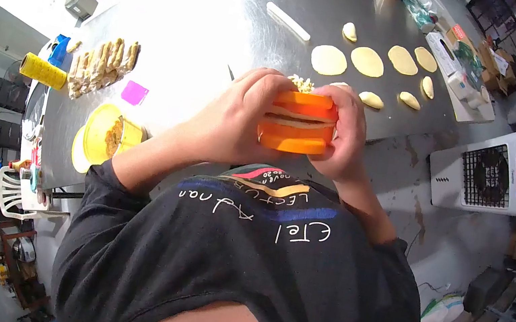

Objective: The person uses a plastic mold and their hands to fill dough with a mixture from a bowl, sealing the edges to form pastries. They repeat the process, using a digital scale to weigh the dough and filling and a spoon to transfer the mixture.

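Note:
Both of my hands grip an orange dough press (292, 141) in front of my chest, above the table's near edge. My left hand (250, 108) wraps its left side and my right hand (348, 132) its right side. The press is partly folded, and pale dough (299, 119) shows between its two halves. Just beyond it, crumbly pale filling (301, 84) is partly hidden by my hands. Flat dough rounds (367, 61) lie on the table to the right, with several folded dough pockets (409, 100) around them.
On the metal table (204, 36) are a white rolling pin (288, 21), a pink scraper (135, 93), a yellow bowl (104, 135) with filling, a row of wrapped pastries (102, 67) and a yellow roll (43, 70). A white appliance (483, 170) stands on the floor at right.

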Action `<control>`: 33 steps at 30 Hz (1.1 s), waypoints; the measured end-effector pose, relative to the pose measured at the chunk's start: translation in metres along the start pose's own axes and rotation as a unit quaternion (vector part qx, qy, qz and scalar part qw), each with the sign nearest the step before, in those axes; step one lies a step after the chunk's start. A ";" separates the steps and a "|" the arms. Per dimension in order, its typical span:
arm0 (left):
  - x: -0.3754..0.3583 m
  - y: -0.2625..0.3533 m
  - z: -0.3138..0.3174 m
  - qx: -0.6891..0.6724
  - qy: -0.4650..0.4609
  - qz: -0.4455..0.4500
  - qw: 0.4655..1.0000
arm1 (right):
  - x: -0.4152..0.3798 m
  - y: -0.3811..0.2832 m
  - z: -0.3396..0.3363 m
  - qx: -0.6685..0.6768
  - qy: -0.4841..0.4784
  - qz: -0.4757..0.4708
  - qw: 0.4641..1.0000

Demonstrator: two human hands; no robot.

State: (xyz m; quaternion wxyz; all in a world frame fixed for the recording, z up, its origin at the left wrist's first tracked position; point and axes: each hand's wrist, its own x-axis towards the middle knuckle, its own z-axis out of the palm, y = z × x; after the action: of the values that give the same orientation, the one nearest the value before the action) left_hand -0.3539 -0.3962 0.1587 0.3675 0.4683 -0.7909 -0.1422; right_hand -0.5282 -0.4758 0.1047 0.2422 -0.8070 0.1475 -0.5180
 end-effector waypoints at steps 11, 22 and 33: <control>-0.010 -0.017 0.009 0.027 0.076 0.092 0.993 | -0.003 0.005 0.008 0.028 -0.011 -0.030 0.999; -0.019 -0.037 0.027 -0.121 0.095 -0.135 0.979 | -0.006 0.028 0.024 0.042 0.064 -0.037 0.996; -0.021 -0.076 0.007 -0.285 0.054 -0.246 0.925 | 0.016 0.049 0.048 0.031 0.055 -0.076 0.995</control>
State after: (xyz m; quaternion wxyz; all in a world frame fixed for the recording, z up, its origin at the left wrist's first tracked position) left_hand -0.3044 -0.4191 0.1008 0.4810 0.5303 -0.5563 -0.4219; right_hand -0.4776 -0.5136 0.0739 0.2184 -0.7783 0.0823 -0.5829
